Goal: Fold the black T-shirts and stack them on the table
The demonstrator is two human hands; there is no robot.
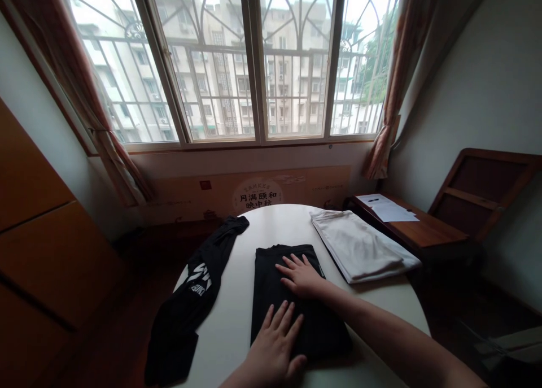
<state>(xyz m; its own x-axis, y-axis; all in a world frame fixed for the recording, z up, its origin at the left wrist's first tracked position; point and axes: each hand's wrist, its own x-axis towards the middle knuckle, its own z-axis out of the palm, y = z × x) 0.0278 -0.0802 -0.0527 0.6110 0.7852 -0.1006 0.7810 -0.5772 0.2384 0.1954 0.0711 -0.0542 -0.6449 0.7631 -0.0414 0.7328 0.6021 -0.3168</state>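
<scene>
Head view showed 2 bare hands pressed flat on a folded black garment [296, 309] at the middle of a round white table [237, 326]. The left hand [275, 343] lay at the garment's 6 o'clock end, fingers spread and released, grasping nothing. The right hand [300, 275] lay nearer its 12 o'clock end, fingers likewise extended flat. At 9 o'clock from the garment, a black printed shirt [195, 286] draped over the table's edge, apart from it. At 2 o'clock sat a folded white cloth [359, 247], near but not touching. Beyond that, papers [387, 208] rested on a wooden desk [427, 232].
</scene>
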